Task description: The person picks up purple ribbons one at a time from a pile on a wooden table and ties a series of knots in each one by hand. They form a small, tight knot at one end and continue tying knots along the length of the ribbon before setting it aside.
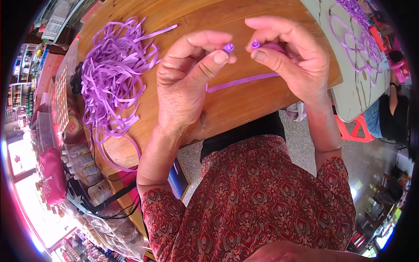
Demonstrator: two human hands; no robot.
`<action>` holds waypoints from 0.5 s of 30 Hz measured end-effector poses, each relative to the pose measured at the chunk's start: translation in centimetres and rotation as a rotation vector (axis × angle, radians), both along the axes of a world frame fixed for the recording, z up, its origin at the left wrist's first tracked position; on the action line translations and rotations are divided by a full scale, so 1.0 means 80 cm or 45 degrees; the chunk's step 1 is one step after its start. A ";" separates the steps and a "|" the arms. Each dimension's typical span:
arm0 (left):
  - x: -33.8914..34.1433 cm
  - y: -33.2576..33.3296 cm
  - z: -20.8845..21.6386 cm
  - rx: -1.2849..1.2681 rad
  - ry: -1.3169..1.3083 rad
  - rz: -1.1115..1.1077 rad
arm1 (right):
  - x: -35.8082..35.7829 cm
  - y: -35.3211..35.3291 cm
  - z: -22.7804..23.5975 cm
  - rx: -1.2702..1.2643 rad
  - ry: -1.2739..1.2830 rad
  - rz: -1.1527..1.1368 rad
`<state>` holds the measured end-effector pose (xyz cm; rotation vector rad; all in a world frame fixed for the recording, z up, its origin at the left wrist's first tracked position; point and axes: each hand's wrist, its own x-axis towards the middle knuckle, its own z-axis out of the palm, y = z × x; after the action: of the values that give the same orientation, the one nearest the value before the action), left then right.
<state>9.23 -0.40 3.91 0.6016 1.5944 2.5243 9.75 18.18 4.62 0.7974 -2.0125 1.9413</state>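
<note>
My left hand [185, 78] pinches a small round purple end piece [229, 47] between thumb and forefinger. A matching purple end piece [255, 44] sits in the pinch of my right hand [299, 59]. The two pieces face each other, a short gap apart, above the table. Below them a flat purple strap [242, 81] spans from one hand to the other; where it joins the pieces is hidden by my fingers. On the left of the table lies a tangled heap of similar purple straps [113, 74].
The wooden table [244, 105] has a rounded front edge close to me. At right stands a pale marbled table [353, 98] with more purple straps [364, 52] on it. A red plastic stool [355, 129] is under that table. Bags and cables [111, 214] crowd the left side.
</note>
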 end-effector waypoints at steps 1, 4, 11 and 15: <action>0.001 0.002 0.001 0.010 -0.021 0.022 | 0.000 -0.001 0.000 -0.054 -0.037 0.014; 0.000 0.003 -0.003 0.024 -0.056 0.016 | -0.002 -0.002 -0.006 -0.149 -0.028 0.045; 0.002 0.008 -0.010 0.049 -0.134 0.087 | -0.004 -0.004 -0.008 -0.157 0.090 0.028; 0.005 0.012 -0.012 0.089 -0.081 0.149 | 0.001 -0.007 -0.008 -0.114 0.099 0.005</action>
<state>9.65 0.53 2.98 0.4424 1.5701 2.6635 9.84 17.64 4.02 0.8423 -1.8671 1.9561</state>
